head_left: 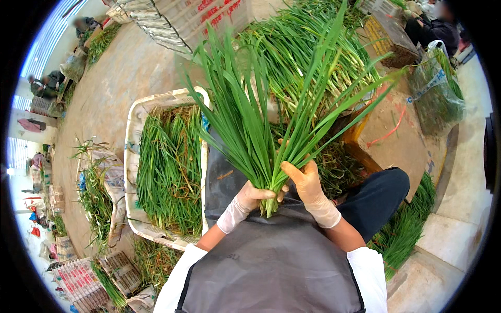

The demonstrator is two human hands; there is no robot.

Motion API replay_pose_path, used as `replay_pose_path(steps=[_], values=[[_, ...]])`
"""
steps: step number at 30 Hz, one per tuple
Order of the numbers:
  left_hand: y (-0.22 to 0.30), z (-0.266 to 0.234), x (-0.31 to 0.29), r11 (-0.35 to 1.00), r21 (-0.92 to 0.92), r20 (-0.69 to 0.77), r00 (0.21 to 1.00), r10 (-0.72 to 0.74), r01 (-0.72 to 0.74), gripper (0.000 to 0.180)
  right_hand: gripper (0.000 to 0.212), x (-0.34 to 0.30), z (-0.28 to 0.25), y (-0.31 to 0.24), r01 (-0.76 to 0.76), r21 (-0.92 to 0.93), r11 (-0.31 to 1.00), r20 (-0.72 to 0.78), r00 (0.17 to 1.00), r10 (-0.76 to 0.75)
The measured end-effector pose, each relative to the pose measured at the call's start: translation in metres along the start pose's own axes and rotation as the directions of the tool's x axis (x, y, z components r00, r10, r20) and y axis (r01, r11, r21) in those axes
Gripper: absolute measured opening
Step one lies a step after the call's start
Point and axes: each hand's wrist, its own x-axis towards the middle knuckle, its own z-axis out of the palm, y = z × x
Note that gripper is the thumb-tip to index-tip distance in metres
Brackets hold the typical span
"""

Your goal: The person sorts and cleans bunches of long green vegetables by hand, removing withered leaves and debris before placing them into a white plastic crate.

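In front of my apron [271, 261] I hold a fanned bunch of long flat green leaves [242, 125], with pale stem ends pointing toward me; it looks like green garlic. My left hand [250, 201], in a thin pale glove, is wrapped round the stems near their base. My right hand [307, 190], gloved too, pinches the right side of the bunch between thumb and fingers, just above the left hand. Some of its fingertips are hidden behind the stems.
Left of me stands a white crate [131, 208] of greens. A large pile of greens [313, 62] lies ahead, below another crate [203, 21]. At right are a low board [399, 138], a clear bag [436, 96] of greens and more greens [407, 224]. Other people [438, 31] sit farther off.
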Motion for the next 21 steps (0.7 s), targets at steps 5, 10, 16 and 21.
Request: replay_pose_path(steps=[5, 10, 16, 21], values=[[0.017, 0.01, 0.0, 0.996, 0.085, -0.073, 0.997, -0.009, 0.015, 0.054, 0.035, -0.004, -0.027, -0.02, -0.044, -0.225, 0.973, -0.103, 0.994, 0.021], [0.017, -0.004, -0.013, 0.99, 0.141, -0.076, 0.997, -0.007, 0.018, 0.044, 0.023, 0.016, -0.065, -0.063, 0.183, -0.424, 0.887, -0.413, 0.832, -0.369], [0.025, -0.023, -0.024, 0.977, 0.209, -0.027, 0.999, -0.045, 0.05, 0.041, 0.028, 0.023, -0.05, -0.118, 0.58, -0.71, 0.399, -0.085, 0.493, -0.866], [0.035, -0.029, -0.04, 0.966, 0.242, -0.045, 0.996, -0.082, 0.09, 0.048, 0.027, 0.034, -0.021, -0.143, 0.704, -0.709, -0.05, 0.35, 0.29, -0.891]])
